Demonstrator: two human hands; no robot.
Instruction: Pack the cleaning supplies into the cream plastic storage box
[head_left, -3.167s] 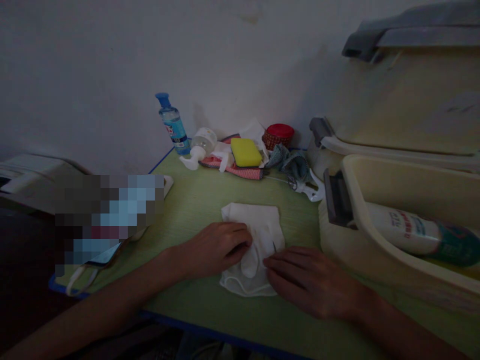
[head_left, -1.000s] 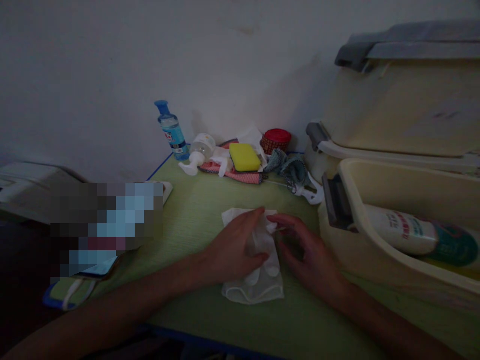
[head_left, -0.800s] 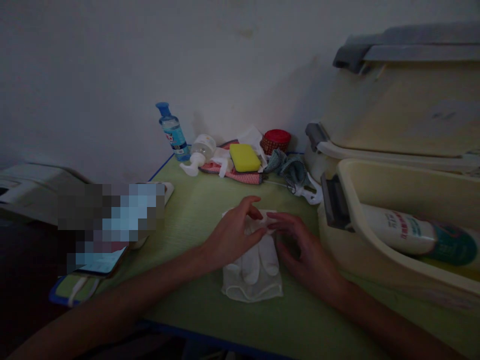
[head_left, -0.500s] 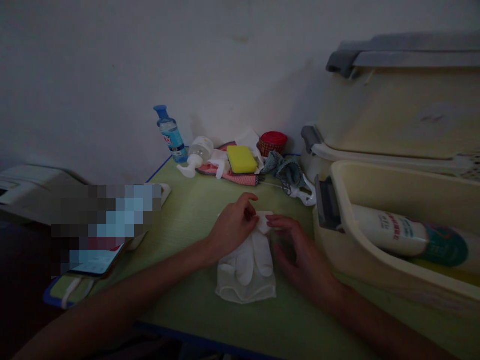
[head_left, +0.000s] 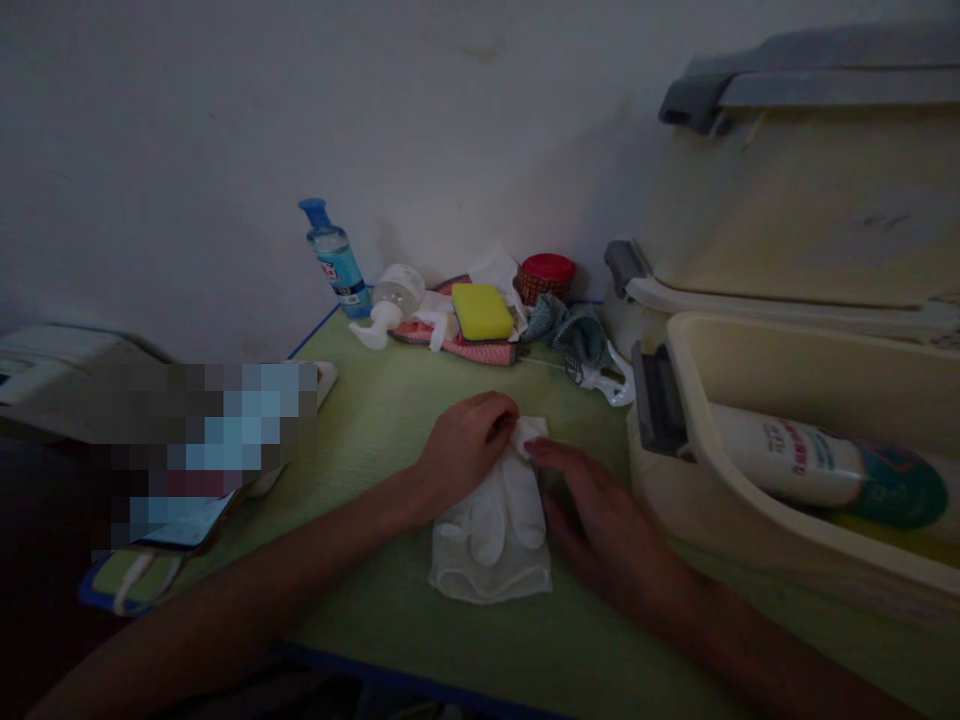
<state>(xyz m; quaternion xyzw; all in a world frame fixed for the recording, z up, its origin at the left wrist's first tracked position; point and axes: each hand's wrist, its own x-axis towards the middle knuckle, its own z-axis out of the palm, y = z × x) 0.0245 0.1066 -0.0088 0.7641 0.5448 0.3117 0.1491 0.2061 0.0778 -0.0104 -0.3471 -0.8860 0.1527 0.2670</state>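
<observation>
A thin white glove (head_left: 487, 560) lies flat on the green tabletop, its cuff toward me and its fingers folded back over the palm. My left hand (head_left: 461, 455) rests over the left side of its far end, with curled fingertips closed on the folded edge. On the other side, my right hand (head_left: 600, 520) touches the far fold with an outstretched fingertip, and its thumb stays apart beside the glove. Part of the glove is hidden under my left hand.
Along the wall stand a blue bottle (head_left: 337, 262), a tipped clear pump bottle (head_left: 397, 290), a yellow sponge (head_left: 481, 312), a red-lidded tin (head_left: 547, 275) and a grey cloth (head_left: 570, 335). An open beige bin (head_left: 690, 400) holds a white-and-green roll (head_left: 817, 465). A phone (head_left: 184, 525) is left.
My left fingers have lowered and closed on the glove's far fold. My right fingertip has moved slightly left onto it. The view has shifted slightly.
</observation>
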